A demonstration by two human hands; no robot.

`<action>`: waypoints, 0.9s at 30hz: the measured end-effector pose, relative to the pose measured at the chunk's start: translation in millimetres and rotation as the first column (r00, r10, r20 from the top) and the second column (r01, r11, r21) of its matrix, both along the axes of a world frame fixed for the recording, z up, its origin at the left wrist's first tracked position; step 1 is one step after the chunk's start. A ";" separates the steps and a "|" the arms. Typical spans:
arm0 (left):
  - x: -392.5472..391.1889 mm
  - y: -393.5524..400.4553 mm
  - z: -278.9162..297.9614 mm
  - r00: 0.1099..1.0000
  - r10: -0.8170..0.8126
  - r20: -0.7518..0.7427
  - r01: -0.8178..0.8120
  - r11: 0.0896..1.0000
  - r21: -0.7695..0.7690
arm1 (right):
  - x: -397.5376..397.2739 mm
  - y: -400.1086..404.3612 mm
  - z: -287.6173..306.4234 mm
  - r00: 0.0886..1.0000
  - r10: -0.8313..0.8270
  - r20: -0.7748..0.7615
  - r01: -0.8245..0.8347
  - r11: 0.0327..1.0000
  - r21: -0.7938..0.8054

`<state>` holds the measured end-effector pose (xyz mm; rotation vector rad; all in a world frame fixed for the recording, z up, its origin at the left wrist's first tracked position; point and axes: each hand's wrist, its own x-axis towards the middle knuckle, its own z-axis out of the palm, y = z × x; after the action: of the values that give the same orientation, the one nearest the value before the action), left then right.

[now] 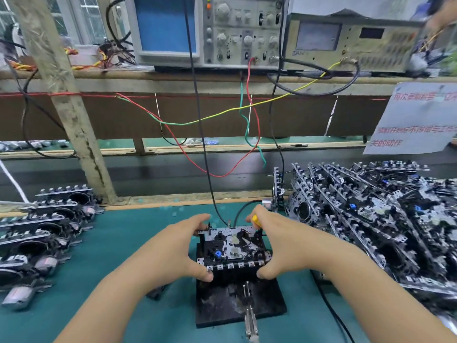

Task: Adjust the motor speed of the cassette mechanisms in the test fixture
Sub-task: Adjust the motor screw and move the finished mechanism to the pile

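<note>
Yellow plastic shows between the fingers of the right hand, low in the centre of the frame: the handle of a small screwdriver, pinched near the far right corner of the cassette mechanism, while the thumb of that hand curls under the mechanism's near edge. The left hand grips the mechanism from the other side, fingers hooked over its far left corner and thumb pressed on the near left corner. The mechanism sits on top of the black test fixture, a dark block on a flat base plate with a metal toggle clamp lying along its near end. A small blue part shows on the mechanism's left half. The fixture stands on the green desk. At the left edge of the frame lies a row of mechanisms, and at the right a large heap of them, near the right hand. A black cable rises from the fixture's far edge towards the oscilloscope on the shelf at the top centre, with a second instrument to its right. Red, green and yellow wires hang below the shelf. A white sheet with red writing leans at the right.
</note>
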<state>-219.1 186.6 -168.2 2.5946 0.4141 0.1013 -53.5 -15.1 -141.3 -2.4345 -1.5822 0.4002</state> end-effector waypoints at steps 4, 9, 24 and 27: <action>-0.9 -0.7 -1.2 1.000 0.009 0.001 -0.009 1.000 -0.022 | 5.2 -1.1 5.4 1.000 -0.008 -0.006 0.007 0.999 -0.040; -0.5 -2.6 0.5 1.000 0.018 0.008 -0.018 0.999 -0.034 | 5.5 -0.7 7.1 0.999 -0.020 -0.025 0.019 0.999 -0.035; 3.4 -7.3 -3.4 1.000 0.024 -0.010 -0.024 1.000 -0.017 | 13.9 -4.5 -2.8 0.996 -0.037 -0.078 0.039 0.999 0.022; 3.4 -8.5 -2.3 0.999 0.022 -0.034 -0.023 1.000 -0.010 | 14.9 -6.5 -7.2 0.997 -0.044 -0.064 0.045 0.999 0.021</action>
<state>-215.7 178.1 -170.5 2.5845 0.4551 0.0625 -38.6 -21.6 -148.6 -2.4109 -1.4960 0.4446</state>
